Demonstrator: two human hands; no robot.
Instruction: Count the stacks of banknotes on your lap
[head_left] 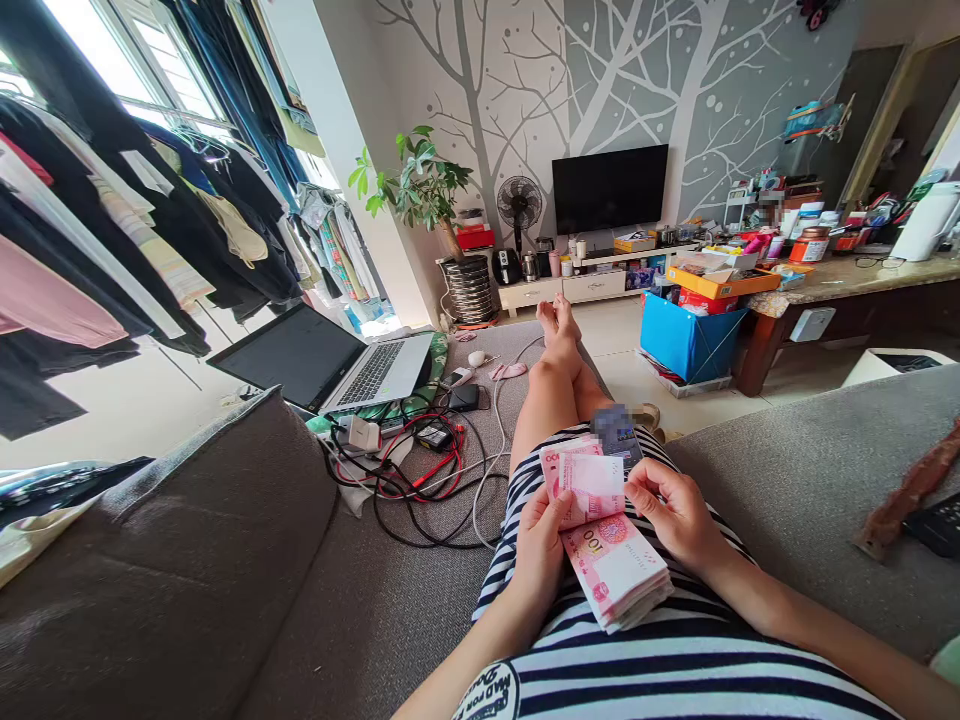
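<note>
A thick stack of pink banknotes (619, 570) rests over my lap on a striped dress. My left hand (538, 545) grips the stack's left side, thumb pressed on the top notes. My right hand (670, 512) pinches the upper notes (589, 480), which are folded back and lifted away from the rest. A phone (616, 437) lies on my thigh just beyond the notes. My bare legs stretch forward along the grey sofa (810, 500).
An open laptop (330, 360) sits to the left, with tangled red, black and white cables (409, 470) and chargers beside my legs. Clothes hang at the far left. A blue box (686, 340), cluttered table (840, 275), TV and plant stand ahead.
</note>
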